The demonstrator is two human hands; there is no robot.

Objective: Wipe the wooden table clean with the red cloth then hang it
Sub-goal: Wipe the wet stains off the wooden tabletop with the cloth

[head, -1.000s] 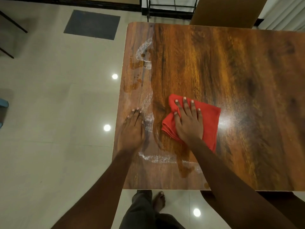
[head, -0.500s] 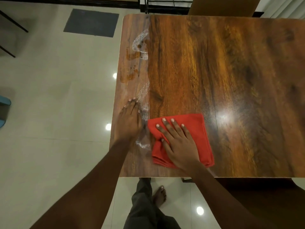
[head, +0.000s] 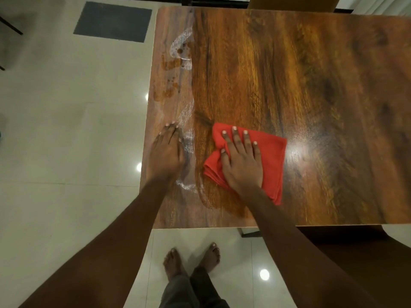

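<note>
Wiping stroke, outward phase. Your right hand [head: 241, 162] lies flat on the folded red cloth [head: 272, 152], fingers straight and spread, pressing down rather than grasping; a fold bunches against the thumb. The cloth sits on the wooden table [head: 311, 74], left of centre and apart from the near edge. Half a second ago it lay spread close to that near edge. It has since travelled back away from you, to about where it was a second ago, so you are scrubbing to and fro over one patch. A wet sheen [head: 211, 196] marks the swept zone. Your left hand [head: 166, 156] rests open, palm down, near the table's left edge, bracing as before. White foamy residue [head: 181, 41] and brown stains [head: 169, 64] persist along the left strip, from beside the left hand up to the far corner. Judged from this, wiping is well short of done and hanging is not yet due.
</note>
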